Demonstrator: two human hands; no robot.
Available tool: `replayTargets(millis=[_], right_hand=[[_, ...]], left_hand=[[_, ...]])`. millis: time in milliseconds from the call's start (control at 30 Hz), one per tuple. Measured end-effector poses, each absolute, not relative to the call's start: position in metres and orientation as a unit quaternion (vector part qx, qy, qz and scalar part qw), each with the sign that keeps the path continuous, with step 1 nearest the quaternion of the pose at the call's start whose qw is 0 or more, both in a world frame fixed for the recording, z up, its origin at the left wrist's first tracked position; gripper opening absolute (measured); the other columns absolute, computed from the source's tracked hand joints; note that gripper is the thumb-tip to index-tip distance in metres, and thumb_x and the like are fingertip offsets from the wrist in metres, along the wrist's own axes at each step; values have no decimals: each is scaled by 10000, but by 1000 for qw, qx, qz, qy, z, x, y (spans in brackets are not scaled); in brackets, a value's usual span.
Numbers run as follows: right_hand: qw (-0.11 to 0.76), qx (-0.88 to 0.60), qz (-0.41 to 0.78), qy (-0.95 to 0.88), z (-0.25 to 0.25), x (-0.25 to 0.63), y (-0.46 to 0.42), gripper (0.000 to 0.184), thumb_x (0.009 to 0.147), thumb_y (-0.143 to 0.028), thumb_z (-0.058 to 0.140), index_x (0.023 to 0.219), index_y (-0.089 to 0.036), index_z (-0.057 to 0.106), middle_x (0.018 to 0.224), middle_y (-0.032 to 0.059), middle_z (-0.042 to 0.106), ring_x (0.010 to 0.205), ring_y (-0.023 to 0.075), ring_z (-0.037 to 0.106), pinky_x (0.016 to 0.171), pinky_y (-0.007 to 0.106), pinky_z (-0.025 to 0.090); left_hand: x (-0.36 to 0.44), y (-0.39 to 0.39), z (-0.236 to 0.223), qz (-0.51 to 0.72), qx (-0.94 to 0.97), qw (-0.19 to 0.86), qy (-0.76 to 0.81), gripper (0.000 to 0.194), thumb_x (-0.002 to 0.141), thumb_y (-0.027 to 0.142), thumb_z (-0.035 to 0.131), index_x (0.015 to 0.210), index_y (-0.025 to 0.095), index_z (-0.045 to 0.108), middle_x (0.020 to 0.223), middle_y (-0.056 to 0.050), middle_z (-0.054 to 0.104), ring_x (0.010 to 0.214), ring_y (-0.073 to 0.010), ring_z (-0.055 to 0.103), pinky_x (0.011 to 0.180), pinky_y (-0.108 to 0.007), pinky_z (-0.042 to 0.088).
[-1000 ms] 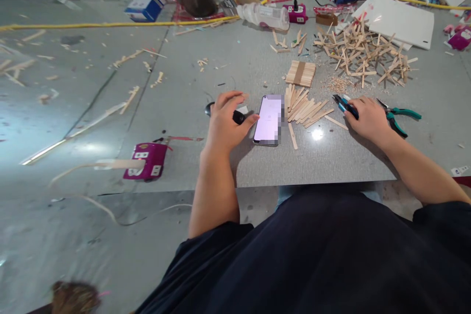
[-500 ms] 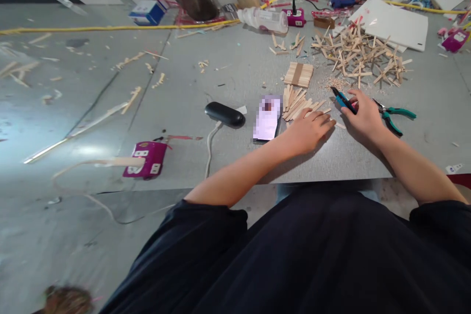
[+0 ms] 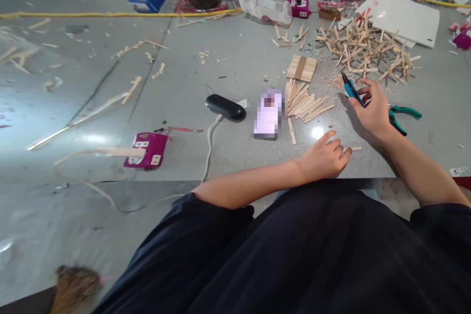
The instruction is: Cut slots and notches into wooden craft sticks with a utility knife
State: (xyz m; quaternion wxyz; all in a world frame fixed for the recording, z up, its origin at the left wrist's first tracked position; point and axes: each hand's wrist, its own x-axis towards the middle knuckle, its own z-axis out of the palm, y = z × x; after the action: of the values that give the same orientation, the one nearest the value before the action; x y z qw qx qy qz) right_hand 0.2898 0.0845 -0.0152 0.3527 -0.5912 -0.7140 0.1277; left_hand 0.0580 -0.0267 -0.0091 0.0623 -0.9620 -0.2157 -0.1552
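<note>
My right hand [image 3: 372, 107] is closed around a blue and black utility knife [image 3: 351, 88], whose tip points away from me, toward the wood shavings. Close to the table's front edge, my left hand [image 3: 327, 155] has its fingers curled over a wooden craft stick [image 3: 355, 148], which pokes out to the right. A fan of loose craft sticks [image 3: 307, 104] lies beyond the left hand, with one separate stick [image 3: 292, 131] in front of it. Behind the fan sits a banded bundle of sticks [image 3: 301, 68]. Green-handled pliers [image 3: 405, 112] lie partly hidden by my right hand.
A phone [image 3: 270, 114] lies left of the sticks, and a black oblong case [image 3: 225, 107] with a white cable is beyond it. A heap of crossed stick pieces [image 3: 368, 51] spreads at the back right. A purple power adapter [image 3: 147, 149] stands near the front left edge.
My left hand has drawn back from the stick fan toward the table edge, now with a craft stick. My right hand has lifted the knife slightly; it stays in my grip.
</note>
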Motion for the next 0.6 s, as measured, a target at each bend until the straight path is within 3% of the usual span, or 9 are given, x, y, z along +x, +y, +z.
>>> replayTargets(millis=[133,300,467,600], right_hand=[[361,-591,139,-708,-20,291,88,579,1007,-538,678,1497,-256,554,1180,100,781,859,258,696,843,471,620],[398,-555,165,-712,-20,292,87,612,980,-541,696,1492,-255,521,1206,113,758,880,261,695,770,451,601],[357,-545,196,-733,-17,286,77,617,995,-506,623,1541,-247,500,1279,138,729,996,288,710,876,487,625],[308,-550,181,-755,-18,285,71,585,1047,-489,518,1578,-247,504,1361,173,704,1173,345,717,979,544,628]], left_hand=[[54,-24,-12,-156,-962,26,-222,363,1121,82,483,1372,102,745,888,-72,806,884,-237,749,1078,-491,506],[44,-16,-16,-153,-964,-44,-214,402,1045,85,551,1413,126,708,992,-95,816,975,-256,733,974,-444,476],[41,-15,-26,-159,-967,-110,-165,401,1015,101,608,1398,155,712,1093,-119,795,1033,-258,721,962,-417,459],[40,-12,-32,-163,-967,-161,-109,522,950,69,649,1455,196,684,1225,-120,784,1142,-250,717,989,-383,495]])
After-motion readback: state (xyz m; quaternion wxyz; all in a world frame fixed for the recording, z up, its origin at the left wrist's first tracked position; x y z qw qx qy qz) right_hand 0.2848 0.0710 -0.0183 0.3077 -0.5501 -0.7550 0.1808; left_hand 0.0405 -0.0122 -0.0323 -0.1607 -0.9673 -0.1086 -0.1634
